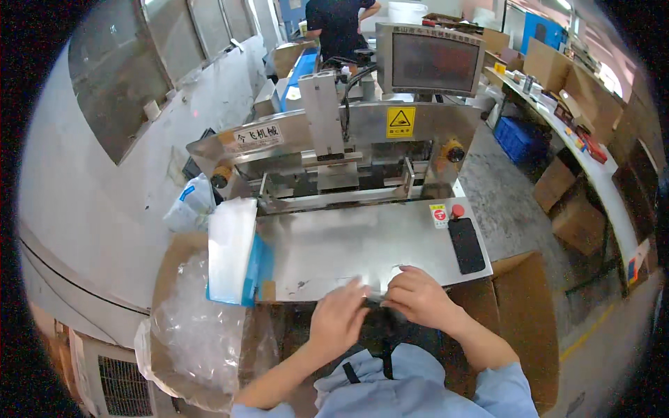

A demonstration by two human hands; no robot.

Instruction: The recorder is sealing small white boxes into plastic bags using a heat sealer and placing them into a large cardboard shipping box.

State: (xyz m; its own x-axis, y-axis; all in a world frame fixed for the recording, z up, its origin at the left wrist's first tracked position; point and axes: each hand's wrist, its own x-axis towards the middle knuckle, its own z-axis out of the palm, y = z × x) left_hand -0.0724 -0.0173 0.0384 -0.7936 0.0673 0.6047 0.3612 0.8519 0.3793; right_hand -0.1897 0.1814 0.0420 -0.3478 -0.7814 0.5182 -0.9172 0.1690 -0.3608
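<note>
Just in front of my body, at the near edge of the metal worktop, my two hands come together. My right hand is closed, its fingertips pinching a small shiny, silvery piece whose kind I cannot make out. My left hand meets that piece from the other side with curled fingers, its fingertips smeared by motion. To the left, a stack of white, translucent sheets or bags rests in a blue holder. A black phone-like slab lies at the worktop's right side.
Behind the worktop stands a metal machine with a screen and a red button. A carton with clear plastic bags is at lower left; another carton stands at right. A person is farther back.
</note>
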